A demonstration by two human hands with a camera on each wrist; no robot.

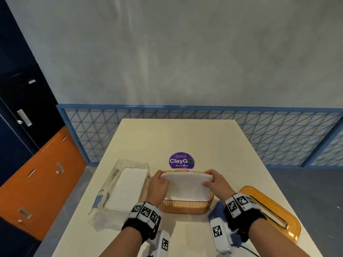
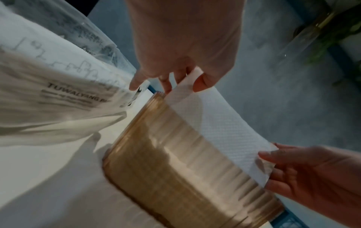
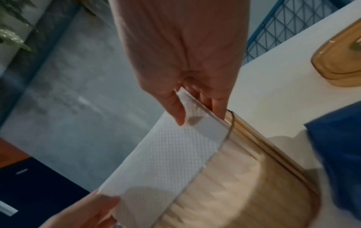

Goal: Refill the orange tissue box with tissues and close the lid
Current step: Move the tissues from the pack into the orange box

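A white stack of tissues point(image 1: 186, 186) point(image 2: 213, 128) point(image 3: 166, 160) stands tilted in the open orange tissue box point(image 1: 185, 205) point(image 2: 175, 169) point(image 3: 254, 177), its near edge down inside and its far edge above the rim. My left hand point(image 1: 160, 184) point(image 2: 181, 74) pinches the stack's left end, thumb on top. My right hand point(image 1: 215, 181) point(image 3: 197, 100) pinches the right end the same way. The orange lid point(image 1: 271, 210) point(image 3: 339, 61), with its slot, lies flat on the table to the right of the box.
A clear plastic pack point(image 1: 118, 190) point(image 2: 58, 86) with more white tissues lies left of the box. A purple round sticker point(image 1: 181, 160) sits on the cream table point(image 1: 185, 136) behind the box. A blue cloth point(image 3: 336, 146) lies near my right wrist. A blue railing point(image 1: 278, 136) runs behind the table.
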